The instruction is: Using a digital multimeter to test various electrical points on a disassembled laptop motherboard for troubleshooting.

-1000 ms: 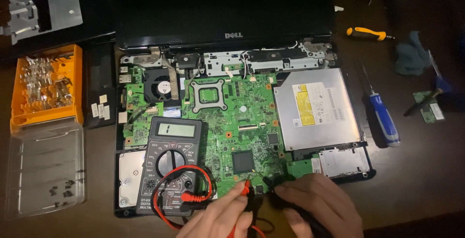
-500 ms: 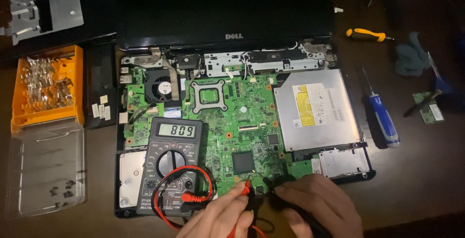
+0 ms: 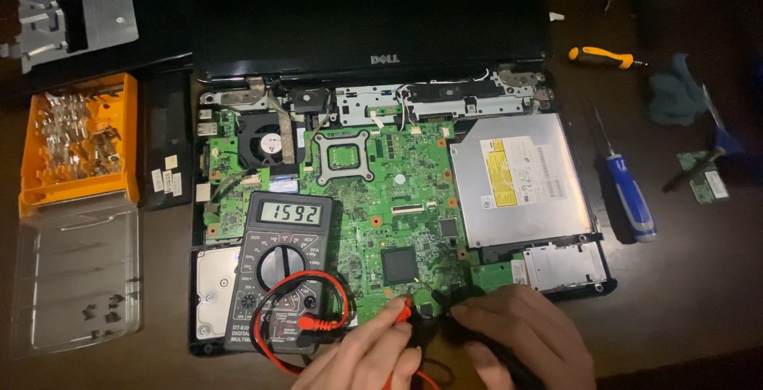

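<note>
Now both hands, left (image 3: 373,354) on red probe (image 3: 403,310), right (image 3: 520,330) on black probe (image 3: 439,298), press the green motherboard (image 3: 397,199) (beside the multimeter (image 3: 282,271)).

A dark wooden table (image 3: 699,279) bears an opened laptop (image 3: 238,334), screwdrivers (image 3: 628,195) and an orange case (image 3: 79,140).

Head camera looking steeply down at a dark table (image 3: 699,295).

It is sitting above and just behind the hands, facing forward, close enough that the opened laptop (image 3: 381,223) is filling most of the view; the left hand (image 3: 366,354) and right hand (image 3: 520,334) are entering at the bottom edge, partly cropped.
</note>
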